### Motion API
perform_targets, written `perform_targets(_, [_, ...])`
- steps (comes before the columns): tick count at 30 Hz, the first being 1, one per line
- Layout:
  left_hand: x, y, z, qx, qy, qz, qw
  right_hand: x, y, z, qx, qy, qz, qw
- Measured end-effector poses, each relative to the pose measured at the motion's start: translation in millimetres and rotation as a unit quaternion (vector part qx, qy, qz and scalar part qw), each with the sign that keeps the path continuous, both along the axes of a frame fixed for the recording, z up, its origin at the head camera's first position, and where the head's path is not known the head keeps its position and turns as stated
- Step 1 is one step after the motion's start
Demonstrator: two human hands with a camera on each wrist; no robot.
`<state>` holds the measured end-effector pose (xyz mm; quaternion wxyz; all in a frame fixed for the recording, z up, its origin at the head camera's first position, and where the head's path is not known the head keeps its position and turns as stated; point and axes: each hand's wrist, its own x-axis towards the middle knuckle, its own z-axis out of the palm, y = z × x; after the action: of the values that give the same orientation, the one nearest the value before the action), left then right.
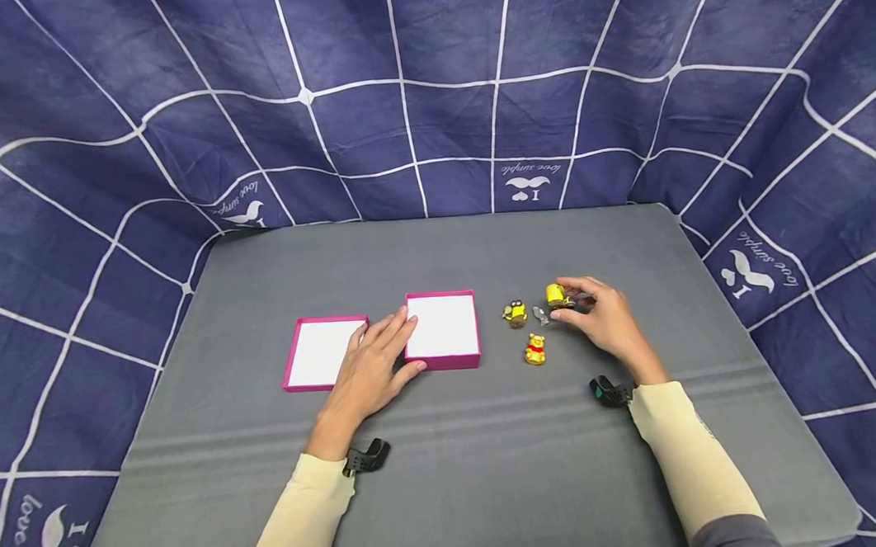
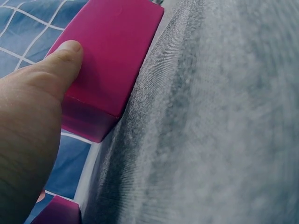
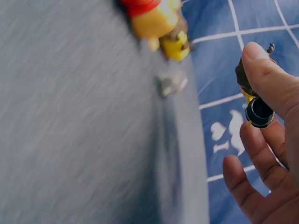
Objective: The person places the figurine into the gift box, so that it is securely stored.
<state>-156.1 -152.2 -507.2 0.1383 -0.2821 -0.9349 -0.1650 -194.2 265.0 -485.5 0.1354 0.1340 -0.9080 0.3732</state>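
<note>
My right hand (image 1: pixel 605 313) pinches a yellow minion figurine (image 1: pixel 555 294) between thumb and fingertips, held up off the table in the right wrist view. A dark base and a black ring-shaped part of it show there, while my thumb hides the rest. My left hand (image 1: pixel 372 364) rests at the left side of a magenta box (image 1: pixel 443 362) with a white inside. Its fingers lie straight over the left rim, and the thumb (image 2: pixel 67 58) presses the front wall. Nearer the right hand stand another minion figurine (image 1: pixel 515 313), a Winnie-the-Pooh figurine (image 1: pixel 534 349) and a small silvery piece (image 1: pixel 540 315).
A shallow magenta lid (image 1: pixel 290 364), white inside, lies left of the box, partly under the left hand. Grey cloth covers the table (image 1: pixel 493 469). Blue checked curtain (image 1: pixel 445 124) surrounds its back and sides.
</note>
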Motion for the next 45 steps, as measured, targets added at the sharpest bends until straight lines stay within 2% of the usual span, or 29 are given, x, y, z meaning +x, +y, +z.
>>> perform_targets(10, [-0.2,1.6,1.6,0.004,0.003,0.004,1.0,-7.2,-34,23.6,-0.036,0.031,0.032,0.9984])
perform_targets(16, [0.3,3.4,2.1,0.004,-0.006,0.009,0.9999,-13.0,-57,29.4,-0.057,0.017,0.046,0.9971])
perform_targets(27, [4.4,4.2,-1.4,0.003,-0.011,0.012,0.9999,-19.2,-99,25.5,-0.118,-0.027,0.072,0.99])
perform_targets(33, [3.5,4.7,-0.2,-0.001,-0.013,0.016,0.9998,-20.3,-118,28.0,-0.109,-0.043,0.084,0.9895])
perform_targets(45, [4.6,4.0,0.2,-0.014,-0.014,0.018,0.9996,-22.2,-152,24.4,-0.09,-0.028,0.099,0.9907])
